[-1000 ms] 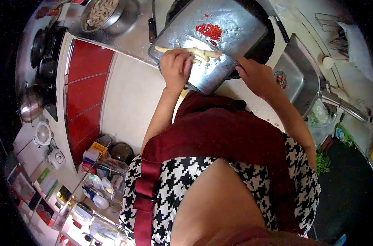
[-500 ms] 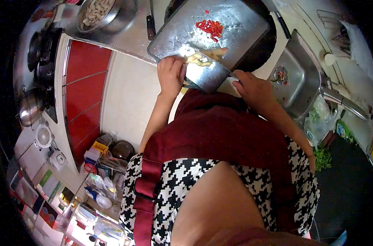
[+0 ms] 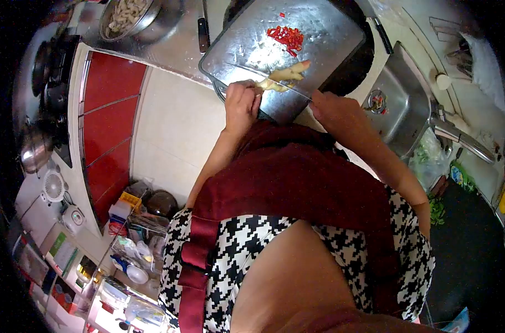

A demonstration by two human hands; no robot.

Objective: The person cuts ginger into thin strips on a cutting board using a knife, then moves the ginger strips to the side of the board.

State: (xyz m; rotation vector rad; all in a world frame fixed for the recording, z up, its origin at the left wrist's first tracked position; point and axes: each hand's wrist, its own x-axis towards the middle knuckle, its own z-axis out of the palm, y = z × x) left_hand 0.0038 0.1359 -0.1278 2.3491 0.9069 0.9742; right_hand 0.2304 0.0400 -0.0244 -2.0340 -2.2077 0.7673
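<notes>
A peeled, knobbly piece of ginger [image 3: 290, 73] lies near the front edge of the metal cutting board [image 3: 335, 36]. The curled fingers of my left hand [image 3: 243, 105] grip its near left end. My right hand [image 3: 339, 115] is closed around the handle of a knife [image 3: 302, 94], whose thin blade slants up and left across the ginger. Most of the handle is hidden inside my fist. Farther back on the board sits a small heap of chopped red chili [image 3: 285, 38].
At the back left, a steel bowl [image 3: 147, 25] holds what look like peeled shrimp. A dark-handled knife [image 3: 203, 36] lies left of the board, another black handle [image 3: 383, 36] to its right. The sink [image 3: 402, 119] is on the right, with a plastic bag [image 3: 431, 158] of greens beside it.
My left hand has shifted slightly right, closer to the knife. The knife's blade has tilted, and the bright glare around the ginger has faded.
</notes>
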